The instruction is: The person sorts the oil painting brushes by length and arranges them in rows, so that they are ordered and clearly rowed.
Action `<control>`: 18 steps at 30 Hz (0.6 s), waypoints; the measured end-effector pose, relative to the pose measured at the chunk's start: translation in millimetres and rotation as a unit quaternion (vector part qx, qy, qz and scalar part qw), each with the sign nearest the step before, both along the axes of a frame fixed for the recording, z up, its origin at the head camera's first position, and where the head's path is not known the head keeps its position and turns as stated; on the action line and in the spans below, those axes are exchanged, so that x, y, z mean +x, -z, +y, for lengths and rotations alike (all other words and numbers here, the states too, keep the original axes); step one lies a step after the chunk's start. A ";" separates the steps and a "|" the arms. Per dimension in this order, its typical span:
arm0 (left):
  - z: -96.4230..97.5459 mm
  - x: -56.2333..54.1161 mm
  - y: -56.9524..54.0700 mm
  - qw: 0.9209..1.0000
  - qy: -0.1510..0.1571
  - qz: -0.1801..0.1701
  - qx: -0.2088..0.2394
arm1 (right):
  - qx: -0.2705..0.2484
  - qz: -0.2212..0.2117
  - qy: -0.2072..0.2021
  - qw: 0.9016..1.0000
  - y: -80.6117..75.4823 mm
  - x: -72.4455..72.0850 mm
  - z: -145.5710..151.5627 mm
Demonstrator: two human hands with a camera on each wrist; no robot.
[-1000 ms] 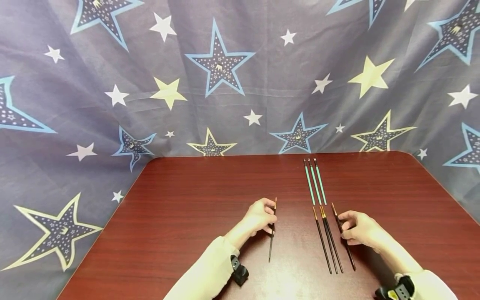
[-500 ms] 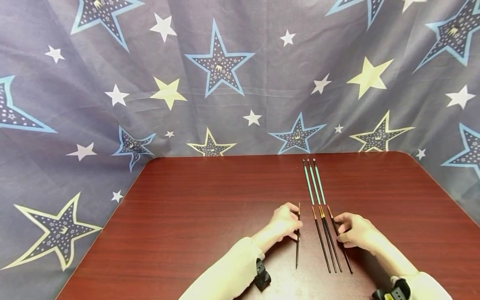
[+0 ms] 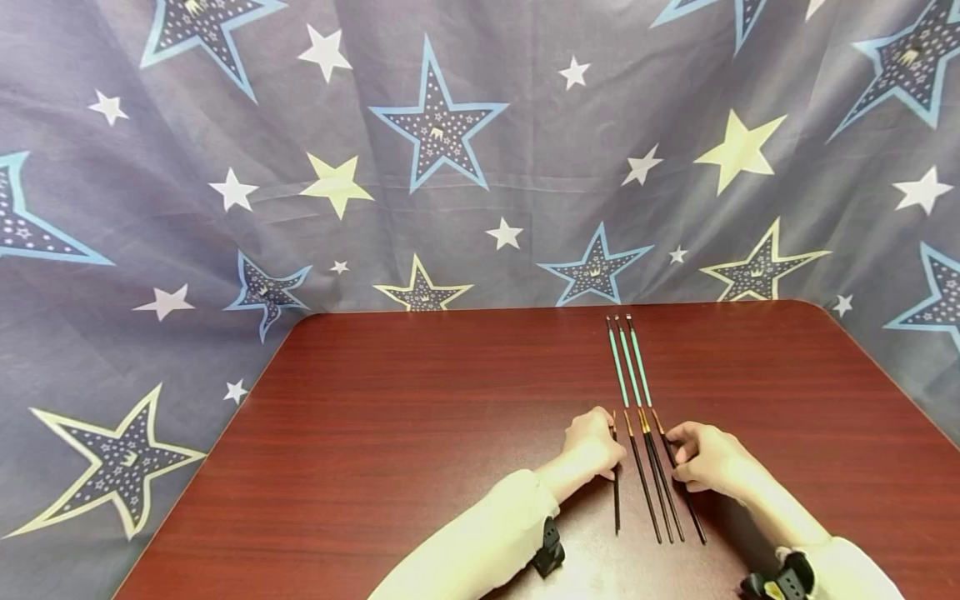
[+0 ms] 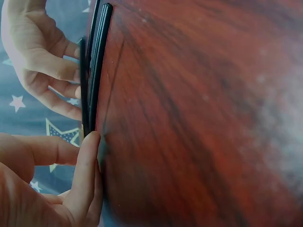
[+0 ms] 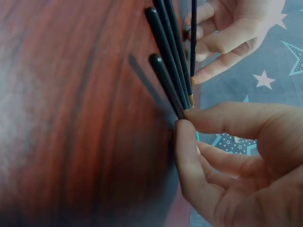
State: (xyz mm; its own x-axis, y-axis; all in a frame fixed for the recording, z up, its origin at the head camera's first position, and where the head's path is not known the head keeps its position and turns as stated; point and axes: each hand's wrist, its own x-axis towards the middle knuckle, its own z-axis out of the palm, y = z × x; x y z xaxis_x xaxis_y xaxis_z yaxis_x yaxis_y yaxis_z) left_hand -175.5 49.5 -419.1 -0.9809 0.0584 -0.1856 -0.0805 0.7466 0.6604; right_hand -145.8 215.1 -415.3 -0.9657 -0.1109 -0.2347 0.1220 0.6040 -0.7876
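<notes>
My left hand pinches a thin black-handled paintbrush, its tip pointing away from me. A narrow gap separates that brush from three black paintbrushes lying side by side on the table. On their other side, my right hand pinches another black paintbrush, held at a slant close beside the group. In the right wrist view, thumb and forefinger meet on this brush's handle, whose rear end is raised above its shadow. The left wrist view has my left fingertips together at the brushes.
Three paintbrushes with teal handles lie in a row just beyond the black ones, dark tips toward the back. The reddish-brown table ends at a grey curtain printed with stars. A black wrist camera sits on my left cuff.
My left hand has carried its paintbrush rightward, close to the black group. My right hand has shifted slightly left with its brush. The teal brushes have stayed put.
</notes>
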 end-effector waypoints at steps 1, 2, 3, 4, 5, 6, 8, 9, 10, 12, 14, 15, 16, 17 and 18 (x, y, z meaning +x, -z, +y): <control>0.6 -0.5 -0.1 1.000 0.006 0.003 -0.016 | 0.000 0.001 -0.002 1.000 -0.5 0.2 0.0; 1.2 -0.8 -0.2 1.000 0.010 0.006 -0.029 | 0.001 0.001 -0.002 1.000 -1.0 0.3 0.1; 1.8 -1.2 -0.3 0.999 0.013 0.008 -0.040 | 0.002 0.001 -0.003 1.000 -1.2 0.4 0.3; 1.9 -1.6 -0.6 0.999 0.016 0.009 -0.047 | 0.002 0.001 -0.002 1.000 -1.3 0.3 0.1; 2.0 -1.6 -1.1 0.998 0.019 0.011 -0.054 | 0.002 0.001 -0.001 1.000 -1.3 0.1 0.1; 2.4 -1.5 -1.8 0.998 0.018 0.010 -0.059 | 0.002 0.001 0.000 1.000 -1.1 -0.1 0.1; 3.1 -1.0 -2.5 0.998 0.017 0.010 -0.063 | 0.001 0.001 0.001 1.000 -0.4 -0.6 0.3; 3.6 -0.6 -2.8 0.998 0.016 0.009 -0.065 | 0.001 0.002 0.002 1.000 0.0 -0.9 0.3; 3.9 -0.1 -3.1 0.998 0.016 0.008 -0.064 | 0.001 0.003 0.003 1.000 0.4 -1.2 0.3; 4.9 0.6 -2.8 0.998 0.014 0.007 -0.064 | 0.001 0.003 0.003 1.000 1.2 -1.6 0.3; 5.2 1.2 -2.3 0.998 0.013 0.007 -0.059 | 0.002 0.004 0.004 1.000 1.7 -1.9 0.2; 5.3 1.3 -2.0 0.998 0.012 0.007 -0.057 | 0.003 0.004 0.004 1.000 1.8 -2.0 0.1; 5.1 1.5 -1.9 0.998 0.012 0.009 -0.056 | 0.002 0.004 0.003 1.000 1.9 -2.2 0.1; 4.8 1.4 -1.5 0.998 0.012 0.012 -0.055 | 0.002 0.005 0.002 1.000 2.0 -2.4 0.1; 4.5 1.4 -1.4 0.998 0.010 0.013 -0.052 | 0.002 0.005 0.002 1.000 2.1 -2.6 0.2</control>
State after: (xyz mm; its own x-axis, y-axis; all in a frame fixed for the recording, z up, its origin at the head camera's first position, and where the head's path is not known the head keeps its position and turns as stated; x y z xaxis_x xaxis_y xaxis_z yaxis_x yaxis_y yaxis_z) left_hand -174.1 54.0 -417.7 -0.9844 0.0602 -0.1654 -0.0478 0.8129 0.5805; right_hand -148.4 215.4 -417.4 -0.9687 -0.1052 -0.2250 0.1167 0.6071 -0.7860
